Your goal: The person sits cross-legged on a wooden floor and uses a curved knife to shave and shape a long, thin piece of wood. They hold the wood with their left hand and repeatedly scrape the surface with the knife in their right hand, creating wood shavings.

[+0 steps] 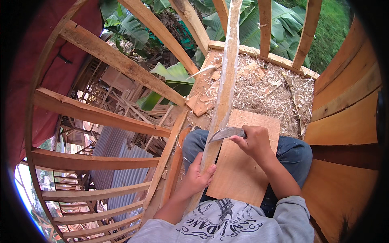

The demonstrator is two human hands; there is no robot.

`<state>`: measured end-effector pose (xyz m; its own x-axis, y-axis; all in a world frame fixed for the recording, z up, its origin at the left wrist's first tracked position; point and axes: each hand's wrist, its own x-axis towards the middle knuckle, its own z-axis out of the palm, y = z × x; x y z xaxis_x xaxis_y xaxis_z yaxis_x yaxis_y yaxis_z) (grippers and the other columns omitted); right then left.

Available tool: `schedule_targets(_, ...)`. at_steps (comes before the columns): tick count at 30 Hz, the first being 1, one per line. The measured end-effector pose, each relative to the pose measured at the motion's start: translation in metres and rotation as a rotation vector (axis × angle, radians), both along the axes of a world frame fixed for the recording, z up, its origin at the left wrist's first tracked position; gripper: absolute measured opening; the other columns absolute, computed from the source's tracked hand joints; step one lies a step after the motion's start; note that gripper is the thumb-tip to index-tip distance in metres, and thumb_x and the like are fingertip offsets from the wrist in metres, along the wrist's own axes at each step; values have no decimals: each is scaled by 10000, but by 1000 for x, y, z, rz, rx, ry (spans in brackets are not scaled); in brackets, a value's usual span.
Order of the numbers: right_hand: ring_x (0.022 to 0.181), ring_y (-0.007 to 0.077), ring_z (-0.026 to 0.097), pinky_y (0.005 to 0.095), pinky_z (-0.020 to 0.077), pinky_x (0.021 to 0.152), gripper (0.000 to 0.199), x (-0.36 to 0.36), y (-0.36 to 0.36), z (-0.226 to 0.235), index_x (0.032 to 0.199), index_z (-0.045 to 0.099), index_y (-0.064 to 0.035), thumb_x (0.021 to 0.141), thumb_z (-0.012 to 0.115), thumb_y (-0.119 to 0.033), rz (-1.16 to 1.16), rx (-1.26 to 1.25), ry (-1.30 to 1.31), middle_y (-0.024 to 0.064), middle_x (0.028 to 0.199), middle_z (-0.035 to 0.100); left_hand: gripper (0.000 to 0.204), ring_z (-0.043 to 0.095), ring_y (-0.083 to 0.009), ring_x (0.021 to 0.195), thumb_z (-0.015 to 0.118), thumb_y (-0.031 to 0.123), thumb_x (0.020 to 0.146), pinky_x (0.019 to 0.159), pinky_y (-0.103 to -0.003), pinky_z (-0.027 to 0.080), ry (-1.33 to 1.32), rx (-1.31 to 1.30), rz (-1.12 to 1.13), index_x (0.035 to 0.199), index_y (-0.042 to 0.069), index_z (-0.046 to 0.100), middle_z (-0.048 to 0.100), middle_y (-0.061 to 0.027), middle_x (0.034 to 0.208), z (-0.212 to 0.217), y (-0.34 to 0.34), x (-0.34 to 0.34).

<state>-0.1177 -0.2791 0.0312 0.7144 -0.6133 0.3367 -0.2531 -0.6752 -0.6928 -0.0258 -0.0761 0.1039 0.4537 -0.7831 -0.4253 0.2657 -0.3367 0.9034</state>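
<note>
A long, pale wooden strip (225,89) runs from my lap up past the far railing. Near its lower end, my left hand (197,175) is closed around it. My right hand (254,141) grips the handle of a curved knife (227,133). The grey blade lies across the strip, its tip at the strip's left edge, a little beyond my left hand. Most of the knife's handle is hidden in my right fist. Beneath my right forearm a flat wooden board (243,170) rests over my legs.
Wood shavings (267,93) cover the floor ahead. Wooden railing slats (101,117) stand to my left and far side, with corrugated sheets (121,158) and scrap timber below. A plank wall (344,121) rises at my right. Banana leaves (279,28) hang beyond the railing.
</note>
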Motion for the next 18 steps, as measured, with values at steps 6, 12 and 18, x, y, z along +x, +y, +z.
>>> schedule_targets(6,429,311,531,386,408,428,766,2,-15,-8,539,505,-35,656,573,-789,-70,-47,39,127,457,478,235,456,-51,504,534,125,951,451,-230,372,-340,49,-140,1133,23,425,513,-12,669,-19,3,-10)
schedule_targets(12,429,295,551,391,432,440,798,2,-35,-20,532,529,-23,633,567,-814,-138,-17,60,121,451,491,282,601,-257,746,548,122,935,612,-319,454,-441,116,-196,1159,-5,432,611,-166,838,-13,-2,-14)
schedule_targets(18,432,134,403,347,319,425,824,-46,-155,-73,457,421,-35,878,335,-738,-682,485,-114,17,427,377,308,663,-376,827,567,110,921,674,-392,491,-335,118,-470,1167,-17,433,622,-249,849,1,7,-32)
